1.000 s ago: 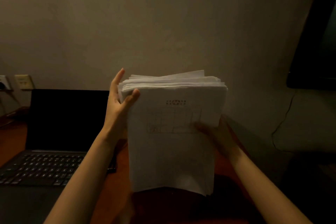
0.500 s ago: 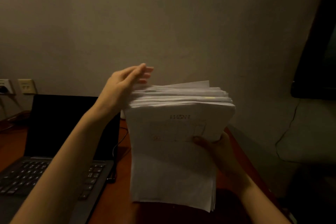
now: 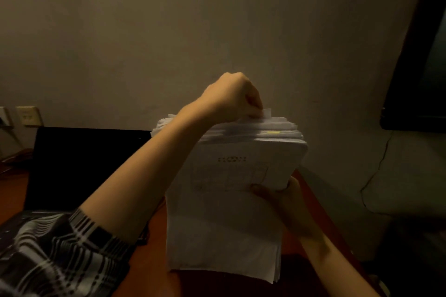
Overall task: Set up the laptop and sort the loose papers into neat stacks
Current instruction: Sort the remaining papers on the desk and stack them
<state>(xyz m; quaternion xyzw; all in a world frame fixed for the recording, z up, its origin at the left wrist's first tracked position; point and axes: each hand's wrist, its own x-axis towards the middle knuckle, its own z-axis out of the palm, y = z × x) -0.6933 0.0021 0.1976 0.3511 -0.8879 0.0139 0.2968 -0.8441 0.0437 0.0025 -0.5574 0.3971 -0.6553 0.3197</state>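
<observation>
A thick stack of white papers [image 3: 224, 219] stands upright above the reddish desk [image 3: 311, 198], its front sheet showing a faint printed diagram. My right hand [image 3: 282, 198] grips the stack's right edge, thumb across the front sheet. My left hand [image 3: 231, 99] reaches over the top edge with curled fingers and pinches a sheet that sticks up near the back of the stack. The open black laptop [image 3: 84, 166] stands to the left, its screen dark; my left forearm hides its keyboard.
Wall sockets [image 3: 27, 116] with a plug and cable sit at the far left. A dark monitor [image 3: 420, 67] hangs on the right wall, a thin cable below it. A plain wall is close behind the desk.
My left hand has left the stack's left edge, swung over the top and curled its fingers onto a sheet. The stack has drifted slightly right in view.
</observation>
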